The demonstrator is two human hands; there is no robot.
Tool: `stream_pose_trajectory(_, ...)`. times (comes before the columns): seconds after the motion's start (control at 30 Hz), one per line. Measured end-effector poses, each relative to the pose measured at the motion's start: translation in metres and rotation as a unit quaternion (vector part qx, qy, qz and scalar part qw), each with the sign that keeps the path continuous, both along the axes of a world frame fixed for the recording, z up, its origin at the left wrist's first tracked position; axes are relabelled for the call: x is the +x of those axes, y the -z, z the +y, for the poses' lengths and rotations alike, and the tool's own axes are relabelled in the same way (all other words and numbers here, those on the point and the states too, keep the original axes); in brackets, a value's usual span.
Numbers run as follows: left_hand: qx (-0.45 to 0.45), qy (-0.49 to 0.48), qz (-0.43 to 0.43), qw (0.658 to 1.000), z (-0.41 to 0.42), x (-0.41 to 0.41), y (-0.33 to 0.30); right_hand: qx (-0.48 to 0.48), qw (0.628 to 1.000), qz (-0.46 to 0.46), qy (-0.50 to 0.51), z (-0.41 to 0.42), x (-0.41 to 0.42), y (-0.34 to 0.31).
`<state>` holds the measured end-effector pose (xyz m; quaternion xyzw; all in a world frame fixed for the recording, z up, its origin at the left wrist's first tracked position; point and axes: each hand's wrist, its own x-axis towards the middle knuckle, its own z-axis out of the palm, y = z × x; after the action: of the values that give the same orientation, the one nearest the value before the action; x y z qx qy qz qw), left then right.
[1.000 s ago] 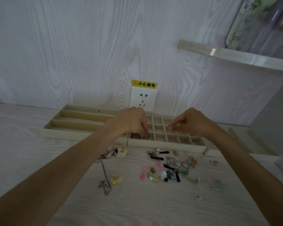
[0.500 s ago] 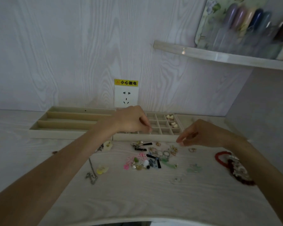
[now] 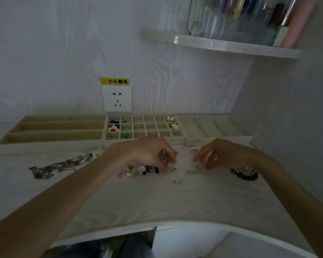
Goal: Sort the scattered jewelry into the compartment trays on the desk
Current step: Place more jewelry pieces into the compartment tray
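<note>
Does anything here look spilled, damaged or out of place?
Nothing looks damaged. The oddity is the task's own mess: a tangled dark chain necklace and a heap of small colourful jewelry lie loose on the pale wooden desk, outside the beige compartment trays.

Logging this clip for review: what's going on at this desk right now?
A person is sorting jewelry. Both hands are down at the loose pile on the desk: the left hand pinches a small piece at its edge, the right hand hovers beside it, fingers curled. Behind, the grid tray has a few cells filled; the long-slot tray looks nearly empty. A necklace lies at left.
</note>
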<state>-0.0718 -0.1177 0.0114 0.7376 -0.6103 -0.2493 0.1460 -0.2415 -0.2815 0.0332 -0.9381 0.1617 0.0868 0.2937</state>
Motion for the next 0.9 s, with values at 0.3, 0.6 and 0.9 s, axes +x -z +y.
stream_pose_trajectory(0.3,-0.101,-0.069,0.062,0.991,0.020,0.026,-0.013,0.048,0.989,-0.119,0.071,0.003,-0.009,0.019)
stream_pose_trajectory(0.6,-0.106,-0.117,0.044,0.986,0.063,0.044,-0.021,0.001,0.983,-0.183,0.022,0.028,0.022,0.020)
stream_pose_trajectory(0.9,0.014,-0.092,0.039,0.995,0.091,0.045,-0.023,-0.093,0.986,-0.139,0.025,0.053,0.044,0.039)
